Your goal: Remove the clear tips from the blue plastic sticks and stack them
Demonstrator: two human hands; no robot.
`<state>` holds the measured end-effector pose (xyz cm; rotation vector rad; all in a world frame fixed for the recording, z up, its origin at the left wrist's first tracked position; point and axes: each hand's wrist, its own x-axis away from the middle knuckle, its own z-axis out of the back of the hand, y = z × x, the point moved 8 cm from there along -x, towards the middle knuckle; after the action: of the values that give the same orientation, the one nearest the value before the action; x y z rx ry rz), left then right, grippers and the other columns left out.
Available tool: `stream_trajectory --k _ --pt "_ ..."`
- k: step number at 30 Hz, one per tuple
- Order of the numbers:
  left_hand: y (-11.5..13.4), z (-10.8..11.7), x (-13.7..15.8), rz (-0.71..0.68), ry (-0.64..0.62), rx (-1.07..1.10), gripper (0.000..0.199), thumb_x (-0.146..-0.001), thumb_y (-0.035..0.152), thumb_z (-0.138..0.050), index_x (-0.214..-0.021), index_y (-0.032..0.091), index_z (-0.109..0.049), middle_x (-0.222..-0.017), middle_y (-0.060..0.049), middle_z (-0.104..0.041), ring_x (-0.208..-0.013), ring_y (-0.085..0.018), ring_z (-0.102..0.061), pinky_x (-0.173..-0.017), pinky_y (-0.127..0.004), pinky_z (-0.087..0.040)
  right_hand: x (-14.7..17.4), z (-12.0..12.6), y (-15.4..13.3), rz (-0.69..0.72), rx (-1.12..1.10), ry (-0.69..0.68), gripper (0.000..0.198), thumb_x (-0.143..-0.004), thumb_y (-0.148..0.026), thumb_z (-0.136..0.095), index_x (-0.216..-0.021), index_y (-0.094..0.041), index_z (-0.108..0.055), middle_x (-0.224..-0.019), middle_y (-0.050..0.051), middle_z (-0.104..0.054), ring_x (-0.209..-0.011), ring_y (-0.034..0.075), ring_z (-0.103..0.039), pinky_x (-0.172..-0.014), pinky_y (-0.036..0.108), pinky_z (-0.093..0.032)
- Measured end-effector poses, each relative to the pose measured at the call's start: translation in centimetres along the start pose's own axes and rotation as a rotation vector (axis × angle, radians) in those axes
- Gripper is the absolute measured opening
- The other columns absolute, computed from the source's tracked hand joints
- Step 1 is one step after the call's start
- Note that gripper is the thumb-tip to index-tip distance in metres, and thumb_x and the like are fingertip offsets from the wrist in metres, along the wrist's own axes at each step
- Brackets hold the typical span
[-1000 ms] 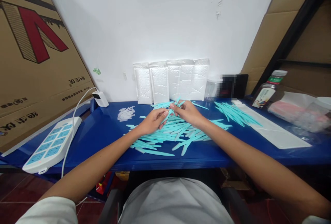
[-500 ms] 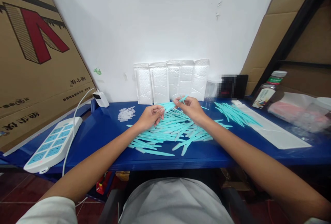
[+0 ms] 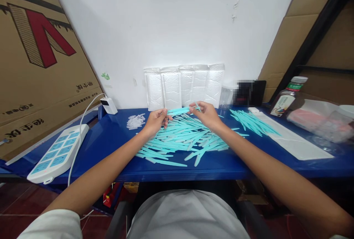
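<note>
Over the back of a pile of teal eyebrow razors (image 3: 182,137), my left hand (image 3: 157,120) pinches the left end of a small bunch of razors (image 3: 179,111). The other end of that bunch is in the closed fingers of my right hand (image 3: 205,115). One razor (image 3: 198,106) sticks up at an angle by the right fingertips. The bunch lies roughly level between both hands. To the left is a small heap of clear plastic caps (image 3: 135,121).
White padded mailers (image 3: 172,88) lean on the wall. More razors (image 3: 250,122) lie on a white sheet (image 3: 300,139) at right, near a bottle (image 3: 286,97) and plastic bags (image 3: 312,117). A power strip (image 3: 59,154) and a small white box (image 3: 108,105) stand left.
My left hand has moved a little left, to the end of the bunch. The bunch now lies more level and shows more of its length. My right hand has barely moved.
</note>
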<state>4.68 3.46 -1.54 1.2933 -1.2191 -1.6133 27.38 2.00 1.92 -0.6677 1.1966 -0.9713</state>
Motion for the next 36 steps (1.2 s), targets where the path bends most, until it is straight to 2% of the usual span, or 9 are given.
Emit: stream_trajectory --k 3,5,9,14,20,25,30,33,36 --pt "-0.2 -0.3 0.0 0.014 -0.033 0.027 0.065 -0.085 0.078 -0.070 -0.092 0.014 -0.062 -0.078 -0.008 -0.071 -0.052 -0.010 -0.053 -0.044 -0.022 -0.046 0.0 -0.7 0.3 0.001 -0.074 -0.064 0.062 -0.079 -0.066 -0.079 -0.114 -0.015 -0.072 -0.094 0.011 -0.081 -0.081 0.022 -0.071 -0.069 0.032 -0.048" --pt "-0.2 -0.7 0.0 0.007 -0.066 0.002 0.065 -0.087 0.080 -0.067 -0.094 0.015 -0.061 -0.078 -0.007 -0.071 -0.051 -0.011 -0.054 -0.042 -0.023 -0.045 0.0 -1.2 0.5 -0.008 -0.111 -0.103 0.063 -0.077 -0.068 -0.080 -0.112 -0.015 -0.072 -0.095 0.011 -0.081 -0.087 0.025 -0.074 -0.073 0.033 -0.050" --pt "0.2 -1.1 0.2 -0.041 -0.107 -0.126 0.064 -0.092 0.081 -0.058 -0.090 0.017 -0.059 -0.068 -0.003 -0.066 -0.046 -0.011 -0.051 -0.040 -0.023 -0.042 0.2 -1.4 0.9 -0.042 -0.091 -0.115 0.063 -0.078 -0.072 -0.078 -0.106 -0.015 -0.072 -0.092 0.011 -0.081 -0.074 0.021 -0.068 -0.063 0.030 -0.045" --pt "1.5 -0.9 0.9 -0.145 -0.067 -0.419 0.058 -0.104 0.071 -0.044 -0.076 0.021 -0.051 -0.055 0.002 -0.057 -0.046 -0.011 -0.047 -0.050 -0.024 -0.038 0.1 -1.1 1.2 -0.091 -0.123 -0.084 0.065 -0.077 -0.071 -0.079 -0.107 -0.015 -0.072 -0.092 0.011 -0.081 -0.053 0.010 -0.048 -0.051 0.027 -0.031" --pt "3.8 -0.3 1.4 -0.329 0.048 -0.718 0.054 -0.110 0.056 -0.041 -0.069 0.020 -0.048 -0.065 0.000 -0.057 -0.064 -0.015 -0.053 -0.064 -0.028 -0.037 -0.1 -0.8 0.8 -0.061 -0.115 -0.095 0.059 -0.079 -0.072 -0.077 -0.097 -0.016 -0.074 -0.085 0.008 -0.076 -0.063 0.015 -0.057 -0.057 0.028 -0.036" --pt "4.5 0.1 1.5 -0.396 0.018 -0.791 0.050 -0.111 0.050 -0.040 -0.071 0.020 -0.046 -0.065 0.001 -0.052 -0.061 -0.014 -0.047 -0.064 -0.028 -0.033 0.4 -0.7 -1.3 0.153 0.215 -0.278 0.061 -0.094 -0.071 -0.060 -0.067 -0.018 -0.070 -0.067 0.004 -0.066 -0.062 0.015 -0.050 -0.061 0.030 -0.035" --pt "4.6 0.0 1.3 -0.392 -0.052 -0.830 0.051 -0.110 0.051 -0.041 -0.070 0.020 -0.042 -0.062 0.003 -0.042 -0.060 -0.013 -0.039 -0.061 -0.029 -0.028 1.3 -1.6 -1.3 0.121 0.257 -0.520 0.059 -0.094 -0.071 -0.062 -0.069 -0.019 -0.075 -0.071 0.005 -0.073 -0.060 0.015 -0.052 -0.062 0.030 -0.038" --pt "4.7 0.1 1.0 -0.367 -0.077 -0.815 0.053 -0.109 0.052 -0.044 -0.067 0.020 -0.041 -0.061 0.003 -0.038 -0.060 -0.013 -0.037 -0.060 -0.029 -0.026 1.5 -1.7 -1.3 0.120 0.269 -0.553 0.059 -0.093 -0.071 -0.062 -0.070 -0.018 -0.075 -0.068 0.004 -0.070 -0.056 0.013 -0.046 -0.057 0.028 -0.034" --pt "5.0 1.3 0.5 -0.370 -0.063 -0.792 0.054 -0.108 0.053 -0.045 -0.067 0.019 -0.047 -0.061 0.003 -0.041 -0.060 -0.013 -0.038 -0.061 -0.029 -0.028 1.1 -0.8 -1.2 0.107 0.291 -0.517 0.061 -0.093 -0.071 -0.062 -0.068 -0.017 -0.073 -0.061 0.002 -0.063 -0.052 0.011 -0.041 -0.055 0.027 -0.032"
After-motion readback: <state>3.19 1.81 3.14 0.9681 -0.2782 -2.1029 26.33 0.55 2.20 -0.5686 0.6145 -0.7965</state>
